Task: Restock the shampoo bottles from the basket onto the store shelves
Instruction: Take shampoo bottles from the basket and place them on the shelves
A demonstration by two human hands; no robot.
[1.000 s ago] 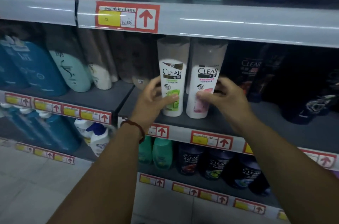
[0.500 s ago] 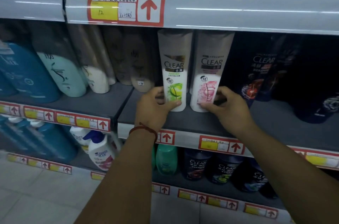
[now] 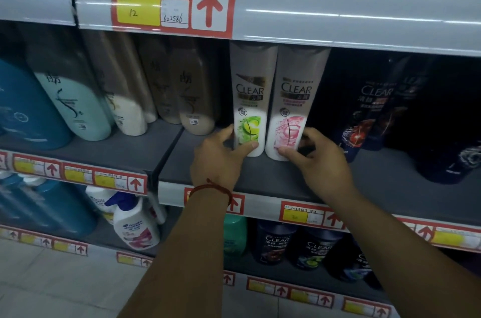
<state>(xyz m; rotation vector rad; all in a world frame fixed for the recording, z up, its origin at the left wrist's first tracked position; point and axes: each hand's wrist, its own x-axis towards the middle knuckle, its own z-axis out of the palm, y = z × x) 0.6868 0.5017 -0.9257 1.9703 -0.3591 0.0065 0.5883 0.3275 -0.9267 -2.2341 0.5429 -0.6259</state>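
Head view. Two tall white plastic shampoo bottles stand side by side on the grey middle shelf (image 3: 286,179), long axes near vertical, labels facing me. My left hand (image 3: 218,159) grips the base of the green-labelled white bottle (image 3: 250,99): thumb across its front, fingers curled round its left side. My right hand (image 3: 322,161) grips the base of the pink-labelled white bottle (image 3: 294,104) likewise, fingers curled behind its right side. The two bottles touch near the bottom. Their upper ends sit in shadow under the shelf edge above and are hard to make out. The dark bottles (image 3: 369,109) just to the right are barely legible. A red cord bracelet (image 3: 210,187) circles my left wrist.
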